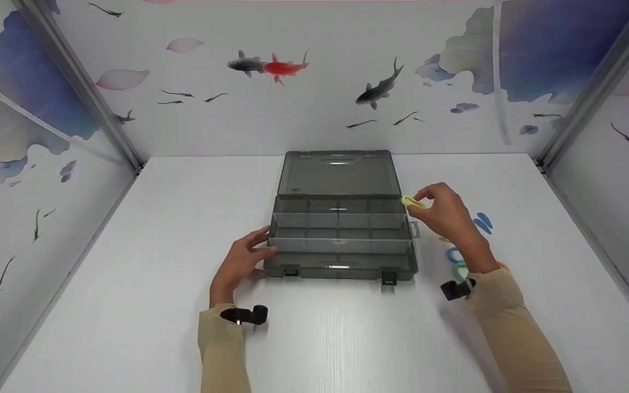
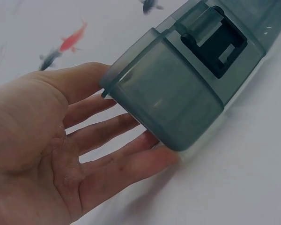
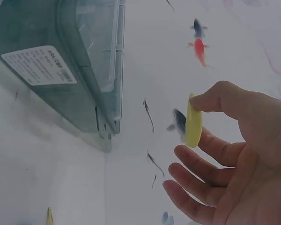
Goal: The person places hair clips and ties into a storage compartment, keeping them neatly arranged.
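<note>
A grey see-through plastic storage box (image 1: 342, 267) lies on the table with its lid (image 1: 342, 173) laid back. Clear dividers split its inside into compartments. My left hand (image 1: 242, 261) holds the box's left side, thumb at the rim and fingers along the outer wall; in the left wrist view, that hand (image 2: 70, 140) is at the corner near a dark latch (image 2: 220, 42). Beyond the box's right edge, my right hand (image 1: 445, 215) pinches a yellow loop-like band (image 1: 410, 202) between thumb and index finger. Edge-on, the band (image 3: 193, 123) looks like a slim oval; the other fingers are loosely bent.
Right of the box lie blue oval pieces (image 1: 482, 222), a blue ring (image 1: 452, 255) and a green ring (image 1: 459, 271), partly behind the right forearm. Panels printed with fish (image 1: 284, 67) enclose the table (image 1: 336, 338). A white label (image 3: 40, 65) is on the box's side.
</note>
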The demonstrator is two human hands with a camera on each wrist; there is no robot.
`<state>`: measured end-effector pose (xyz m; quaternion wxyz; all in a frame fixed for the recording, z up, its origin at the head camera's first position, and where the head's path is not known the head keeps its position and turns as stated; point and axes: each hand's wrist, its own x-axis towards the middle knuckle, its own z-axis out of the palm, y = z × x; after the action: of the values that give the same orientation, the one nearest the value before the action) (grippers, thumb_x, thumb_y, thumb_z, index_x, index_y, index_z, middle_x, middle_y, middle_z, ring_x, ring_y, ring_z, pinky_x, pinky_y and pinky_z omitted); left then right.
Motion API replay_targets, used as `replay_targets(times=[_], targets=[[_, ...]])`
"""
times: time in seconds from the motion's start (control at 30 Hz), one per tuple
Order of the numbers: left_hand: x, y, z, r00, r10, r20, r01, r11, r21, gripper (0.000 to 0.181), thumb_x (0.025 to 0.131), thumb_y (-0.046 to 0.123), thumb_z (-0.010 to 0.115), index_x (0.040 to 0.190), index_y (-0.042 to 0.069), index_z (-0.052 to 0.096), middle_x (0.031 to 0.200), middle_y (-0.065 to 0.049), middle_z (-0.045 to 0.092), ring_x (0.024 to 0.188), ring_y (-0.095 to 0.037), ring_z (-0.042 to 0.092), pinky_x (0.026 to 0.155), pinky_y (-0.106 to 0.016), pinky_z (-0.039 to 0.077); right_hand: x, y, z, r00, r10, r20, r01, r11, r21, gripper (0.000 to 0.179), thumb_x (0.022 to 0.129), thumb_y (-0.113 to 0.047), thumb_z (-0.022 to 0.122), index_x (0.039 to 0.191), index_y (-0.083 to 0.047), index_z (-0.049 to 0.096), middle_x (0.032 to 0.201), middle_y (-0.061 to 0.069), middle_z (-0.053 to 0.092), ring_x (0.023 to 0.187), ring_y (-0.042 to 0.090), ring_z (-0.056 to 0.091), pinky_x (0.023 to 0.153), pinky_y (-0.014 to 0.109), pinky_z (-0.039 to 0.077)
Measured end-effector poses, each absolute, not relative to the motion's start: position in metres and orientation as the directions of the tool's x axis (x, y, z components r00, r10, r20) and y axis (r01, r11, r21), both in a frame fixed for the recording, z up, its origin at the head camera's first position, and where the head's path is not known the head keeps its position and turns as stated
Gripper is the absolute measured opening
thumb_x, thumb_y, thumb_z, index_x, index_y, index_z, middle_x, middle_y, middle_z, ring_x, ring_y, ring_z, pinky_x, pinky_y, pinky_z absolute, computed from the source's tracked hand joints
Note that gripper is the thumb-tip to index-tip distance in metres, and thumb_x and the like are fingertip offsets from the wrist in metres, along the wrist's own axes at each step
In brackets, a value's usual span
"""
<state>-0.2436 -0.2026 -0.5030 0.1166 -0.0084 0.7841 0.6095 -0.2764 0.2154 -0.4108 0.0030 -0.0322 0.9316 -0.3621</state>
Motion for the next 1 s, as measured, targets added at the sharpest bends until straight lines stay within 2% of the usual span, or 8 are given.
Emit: replay_targets(times=[0.17,0.4,0.7,1.0], targets=[[-0.244,-0.202,-0.503,-0.973,0.116,-0.200,-0.167,0.251,0.954,0.063,0.094,0.019,0.070,0.152,0.023,0.045,0.155,-0.010,0.046,0.138,-0.035,0.051,0.087,-0.051,0.058,-0.286,0.190,-0.401,-0.991,-0.106,0.078,-0.131,0.750,-0.648,0.033,0.094,-0.020,0.064,0.118,0.004,0.064,0.139,0.025,0.049,0.131,0.042,0.047,0.104,0.057,0.044],[-0.245,-0.200,-0.506,-0.974,0.116,-0.197,-0.161,0.266,0.951,0.062,0.094,0.017,0.069,0.151,0.024,0.046,0.156,-0.011,0.045,0.139,-0.036,0.049,0.088,-0.052,0.057,-0.298,0.166,-0.396,-0.978,-0.184,0.096,-0.203,0.763,-0.613,0.036,0.093,-0.022,0.066,0.119,0.004,0.066,0.138,0.025,0.050,0.126,0.041,0.050,0.096,0.055,0.047],[-0.245,-0.202,-0.503,-0.974,0.100,-0.203,-0.164,0.307,0.937,0.062,0.095,0.016,0.067,0.152,0.025,0.044,0.156,-0.012,0.045,0.138,-0.036,0.051,0.088,-0.049,0.058,-0.314,0.130,-0.402,-0.942,-0.280,0.184,-0.333,0.738,-0.587,0.034,0.091,-0.023,0.069,0.116,0.001,0.066,0.135,0.022,0.056,0.133,0.040,0.047,0.111,0.058,0.036],[-0.244,-0.201,-0.502,-0.974,0.113,-0.196,-0.151,0.321,0.935,0.062,0.097,0.018,0.066,0.153,0.024,0.043,0.156,-0.013,0.044,0.138,-0.036,0.051,0.088,-0.048,0.058,-0.326,0.093,-0.403,-0.936,-0.329,0.124,-0.323,0.665,-0.673,0.035,0.091,-0.022,0.069,0.116,0.002,0.064,0.136,0.021,0.053,0.126,0.037,0.053,0.102,0.052,0.046]])
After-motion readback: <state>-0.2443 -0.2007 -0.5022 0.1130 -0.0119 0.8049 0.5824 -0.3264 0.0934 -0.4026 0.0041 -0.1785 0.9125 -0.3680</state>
